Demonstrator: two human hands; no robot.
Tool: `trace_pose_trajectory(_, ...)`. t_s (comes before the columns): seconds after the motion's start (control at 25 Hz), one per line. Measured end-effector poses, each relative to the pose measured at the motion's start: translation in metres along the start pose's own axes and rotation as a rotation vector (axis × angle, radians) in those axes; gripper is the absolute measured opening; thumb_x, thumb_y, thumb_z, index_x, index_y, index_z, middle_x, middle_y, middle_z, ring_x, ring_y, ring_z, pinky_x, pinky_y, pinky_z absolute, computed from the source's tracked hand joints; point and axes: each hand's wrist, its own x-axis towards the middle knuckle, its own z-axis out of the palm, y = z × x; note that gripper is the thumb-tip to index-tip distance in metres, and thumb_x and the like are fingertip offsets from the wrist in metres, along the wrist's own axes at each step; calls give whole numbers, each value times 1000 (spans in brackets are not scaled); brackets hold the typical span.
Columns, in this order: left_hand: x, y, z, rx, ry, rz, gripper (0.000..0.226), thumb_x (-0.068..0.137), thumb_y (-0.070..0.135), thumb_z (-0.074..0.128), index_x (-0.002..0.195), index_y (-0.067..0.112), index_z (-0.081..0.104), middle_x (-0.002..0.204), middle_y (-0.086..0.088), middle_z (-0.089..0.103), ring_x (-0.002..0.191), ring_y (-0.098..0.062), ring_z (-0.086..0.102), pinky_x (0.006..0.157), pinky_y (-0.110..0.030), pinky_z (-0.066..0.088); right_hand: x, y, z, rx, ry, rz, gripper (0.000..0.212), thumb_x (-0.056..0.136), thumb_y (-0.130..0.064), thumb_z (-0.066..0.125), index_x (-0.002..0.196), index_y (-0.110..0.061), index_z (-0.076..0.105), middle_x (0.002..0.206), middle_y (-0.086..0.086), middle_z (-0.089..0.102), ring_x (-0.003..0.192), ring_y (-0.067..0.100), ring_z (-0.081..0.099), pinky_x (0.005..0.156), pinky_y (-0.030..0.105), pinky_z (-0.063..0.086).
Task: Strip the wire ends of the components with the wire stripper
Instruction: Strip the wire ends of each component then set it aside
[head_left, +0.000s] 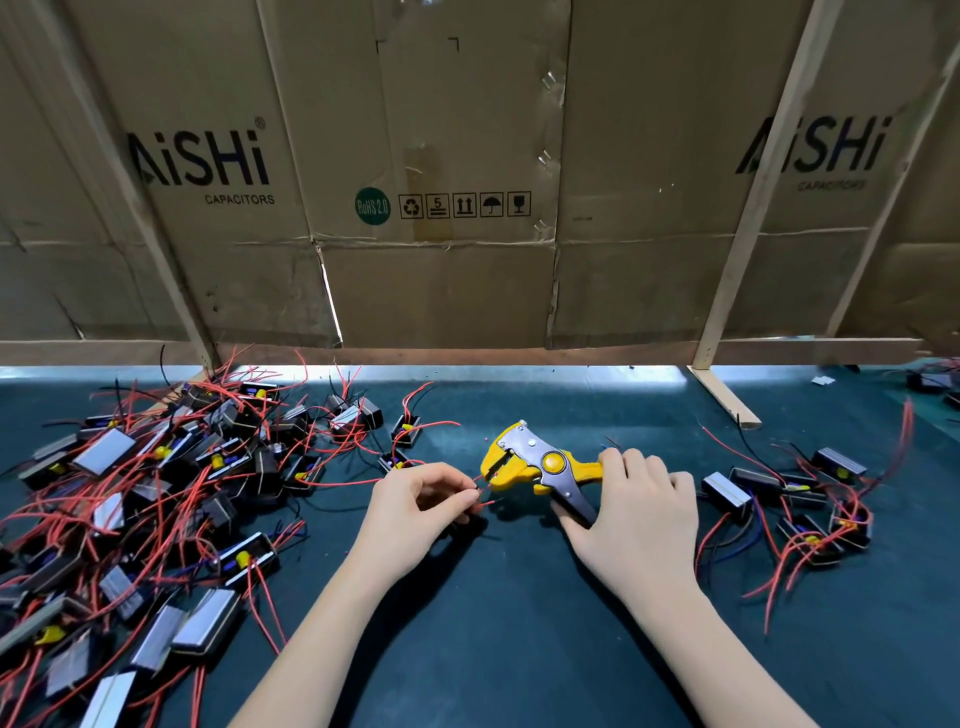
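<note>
Near the table's (519, 649) middle, my left hand (415, 512) is pinching the red wire end (485, 488), pointing it rightward into the wire stripper (524, 465), whose handles my right hand's (636, 514) fingers are clasping.

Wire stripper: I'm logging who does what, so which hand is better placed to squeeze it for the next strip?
Right. The right hand already grips the wire stripper by its handles, while the left hand pinches the red wire at the tool's mouth, so its fingers are occupied feeding.
</note>
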Motion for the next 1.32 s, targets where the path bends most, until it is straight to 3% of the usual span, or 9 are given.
trace_pose_trajectory(0.2,0,2,3,17,44,-45,9,86,7,72,79,13,70,70,-1,75,61,-10,67,61,-18,49,0,-3,0,39,25,-49,53,66,-58,75,79,-10,57,72,3,57,65,31,53,64,38,37)
trace_pose_trajectory(0.4,-1,4,2,-46,65,-61,20,85,7,74,90,6,55,69,-3,75,60,-11,68,61,-13,48,0,-4,-2,39,26,-73,52,61,-56,81,71,-12,53,63,1,52,58,29,51,60,36,35)
trace_pose_trajectory(0.72,0,4,-3,-24,1,-57,15,86,6,72,87,6,56,70,-3,75,66,-12,68,67,-15,49,0,-5,-5,69,35,-90,53,56,-53,86,63,-13,51,54,0,47,48,27,49,56,33,36)
trace_pose_trajectory(1.0,1,2,-4,-22,-31,-57,15,85,3,71,87,7,57,70,-4,75,67,-14,69,68,-21,50,3,-7,-8,93,-29,-12,69,42,-47,94,52,-19,31,38,0,41,30,24,41,49,17,8)
trace_pose_trajectory(1.08,1,2,-4,-30,-27,-55,15,85,3,71,87,7,57,70,-5,75,67,-15,69,68,-22,50,1,-4,-5,55,17,-53,57,50,-51,90,56,-16,46,48,2,48,40,27,49,47,23,22)
trace_pose_trajectory(1.16,1,2,-3,-37,-27,-55,15,84,4,72,87,8,57,72,-5,75,66,-16,69,70,-25,51,0,-2,-4,12,51,-60,51,65,-60,76,76,-12,61,67,3,56,61,30,54,60,36,37)
trace_pose_trajectory(1.32,0,1,-8,-4,-13,23,22,78,14,82,92,20,66,86,4,73,73,-13,64,74,-27,52,1,2,-4,51,107,40,59,70,-66,63,92,-10,64,78,2,56,72,31,53,69,41,37)
